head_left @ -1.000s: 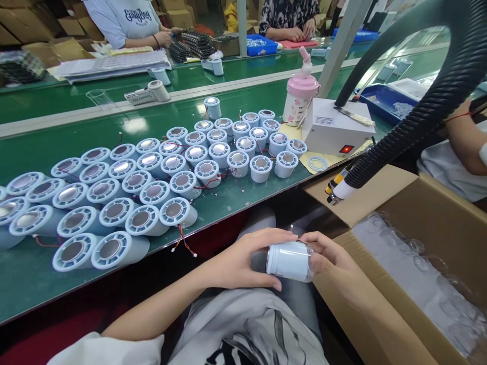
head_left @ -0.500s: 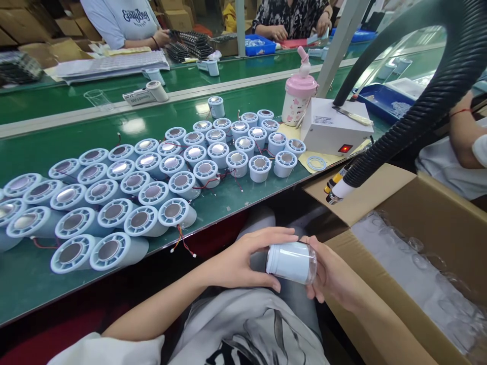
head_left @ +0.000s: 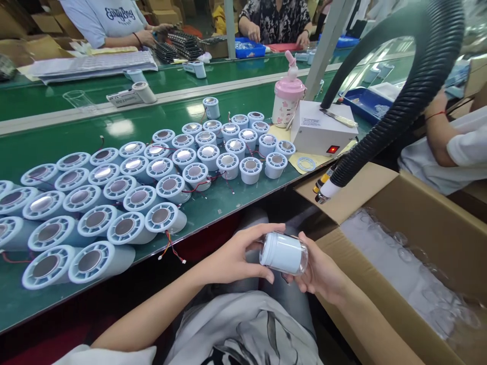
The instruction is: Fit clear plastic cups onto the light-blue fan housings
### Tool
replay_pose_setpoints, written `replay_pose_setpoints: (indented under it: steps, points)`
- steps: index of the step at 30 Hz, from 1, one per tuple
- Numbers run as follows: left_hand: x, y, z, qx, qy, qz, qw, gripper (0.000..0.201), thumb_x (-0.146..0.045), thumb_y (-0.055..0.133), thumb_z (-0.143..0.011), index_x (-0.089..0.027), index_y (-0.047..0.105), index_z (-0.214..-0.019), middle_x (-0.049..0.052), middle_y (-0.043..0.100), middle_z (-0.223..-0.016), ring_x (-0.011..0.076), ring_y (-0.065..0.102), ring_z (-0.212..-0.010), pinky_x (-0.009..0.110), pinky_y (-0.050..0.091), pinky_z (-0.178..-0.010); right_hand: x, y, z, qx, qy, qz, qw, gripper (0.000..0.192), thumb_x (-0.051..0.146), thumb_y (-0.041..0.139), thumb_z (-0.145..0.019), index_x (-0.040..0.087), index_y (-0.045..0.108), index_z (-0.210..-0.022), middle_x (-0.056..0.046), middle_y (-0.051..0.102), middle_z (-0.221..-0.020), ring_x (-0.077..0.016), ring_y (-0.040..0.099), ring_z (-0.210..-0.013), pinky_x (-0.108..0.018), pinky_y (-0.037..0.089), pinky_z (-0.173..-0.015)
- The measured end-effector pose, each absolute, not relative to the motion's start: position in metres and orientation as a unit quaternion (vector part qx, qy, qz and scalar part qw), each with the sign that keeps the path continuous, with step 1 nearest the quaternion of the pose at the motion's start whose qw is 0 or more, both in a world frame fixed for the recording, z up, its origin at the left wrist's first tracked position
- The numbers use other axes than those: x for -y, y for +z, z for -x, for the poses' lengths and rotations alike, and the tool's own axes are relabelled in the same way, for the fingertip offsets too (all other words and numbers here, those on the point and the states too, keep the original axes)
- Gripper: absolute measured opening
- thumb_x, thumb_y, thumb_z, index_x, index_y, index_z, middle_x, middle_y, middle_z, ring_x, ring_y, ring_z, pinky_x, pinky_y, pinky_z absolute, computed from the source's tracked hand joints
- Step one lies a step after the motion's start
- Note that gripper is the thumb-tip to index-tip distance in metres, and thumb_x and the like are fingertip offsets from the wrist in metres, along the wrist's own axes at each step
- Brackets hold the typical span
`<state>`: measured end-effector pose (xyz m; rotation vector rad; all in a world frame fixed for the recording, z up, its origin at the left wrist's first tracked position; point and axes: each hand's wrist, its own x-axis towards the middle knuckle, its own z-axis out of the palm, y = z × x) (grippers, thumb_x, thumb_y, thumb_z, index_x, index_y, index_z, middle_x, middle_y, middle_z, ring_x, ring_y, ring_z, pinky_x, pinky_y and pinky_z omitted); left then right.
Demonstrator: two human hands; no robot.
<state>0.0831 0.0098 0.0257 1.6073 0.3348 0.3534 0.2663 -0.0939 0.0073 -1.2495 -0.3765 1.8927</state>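
Over my lap I hold a pale blue cylinder point(head_left: 282, 252) lying on its side, with a clear plastic cap on its right end. My left hand point(head_left: 236, 256) grips its left end with thumb below and fingers above. My right hand point(head_left: 317, 268) cups the capped right end from underneath. On the green bench in front of me, several matching pale blue cylinders point(head_left: 125, 185) with round metal-faced tops and red wires stand packed together.
An open cardboard box point(head_left: 426, 228) holding clear plastic caps sits at my right. A black ribbed hose point(head_left: 399, 106) arches over it. A white box with a red light point(head_left: 323, 129) and a pink bottle point(head_left: 286, 96) stand on the bench. Other people work across the belt and at my right.
My right hand has slid from the top of the cylinder's capped end to cup it from below. The cylinder has risen slightly, and my view has shifted a little to the right.
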Motion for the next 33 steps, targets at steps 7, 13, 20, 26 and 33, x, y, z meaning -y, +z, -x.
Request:
replay_pose_setpoints:
  steps: [7, 13, 20, 26, 33]
  points:
    - [-0.014, 0.025, -0.093, -0.102, 0.179, -0.763, 0.612, 0.062, -0.022, 0.080, -0.070, -0.026, 0.056, -0.127, 0.013, 0.050, -0.141, 0.0282, 0.047, -0.131, 0.041, 0.047, -0.102, 0.103, 0.007, -0.276, 0.209, 0.688, 0.511, 0.471, 0.051, 0.071, 0.050, -0.081, 0.020, 0.045, -0.083, 0.000, 0.066, -0.052, -0.0097, 0.055, -0.032, -0.011, 0.033, -0.028]
    - [-0.007, 0.023, -0.093, -0.101, 0.188, -0.733, 0.646, 0.070, -0.016, 0.082, -0.067, -0.027, 0.053, -0.130, 0.012, 0.050, -0.141, 0.0273, 0.050, -0.129, 0.039, 0.049, -0.101, 0.109, 0.015, -0.278, 0.165, 0.732, 0.508, 0.423, 0.054, 0.062, 0.029, -0.094, 0.016, 0.053, -0.081, -0.003, 0.064, -0.049, -0.0091, 0.054, -0.030, -0.011, 0.032, -0.026]
    - [-0.006, 0.029, -0.086, -0.107, 0.190, -0.733, 0.644, 0.071, -0.016, 0.084, -0.065, -0.026, 0.054, -0.128, 0.012, 0.050, -0.141, 0.0280, 0.052, -0.127, 0.039, 0.049, -0.100, 0.112, 0.023, -0.277, 0.148, 0.745, 0.514, 0.399, 0.060, 0.055, 0.015, -0.099, 0.015, 0.053, -0.074, -0.004, 0.063, -0.047, -0.0086, 0.054, -0.029, -0.010, 0.030, -0.024]
    - [-0.006, 0.030, -0.086, -0.075, 0.230, -0.761, 0.602, 0.056, -0.019, 0.079, -0.071, -0.022, 0.054, -0.120, 0.012, 0.054, -0.126, 0.0241, 0.056, -0.117, 0.036, 0.050, -0.094, 0.118, 0.023, -0.277, 0.190, 0.726, 0.507, 0.424, 0.053, 0.072, 0.040, -0.085, 0.020, 0.046, -0.076, -0.002, 0.066, -0.049, -0.0095, 0.055, -0.030, -0.010, 0.031, -0.025]
    - [-0.008, 0.034, -0.088, -0.031, 0.259, -0.833, 0.489, 0.055, -0.027, 0.077, -0.074, -0.022, 0.051, -0.122, 0.011, 0.056, -0.115, 0.0229, 0.057, -0.104, 0.037, 0.048, -0.090, 0.116, 0.026, -0.284, 0.178, 0.726, 0.535, 0.393, 0.052, 0.072, 0.042, -0.082, 0.020, 0.045, -0.076, 0.001, 0.061, -0.043, -0.0069, 0.045, -0.024, -0.010, 0.023, -0.023]
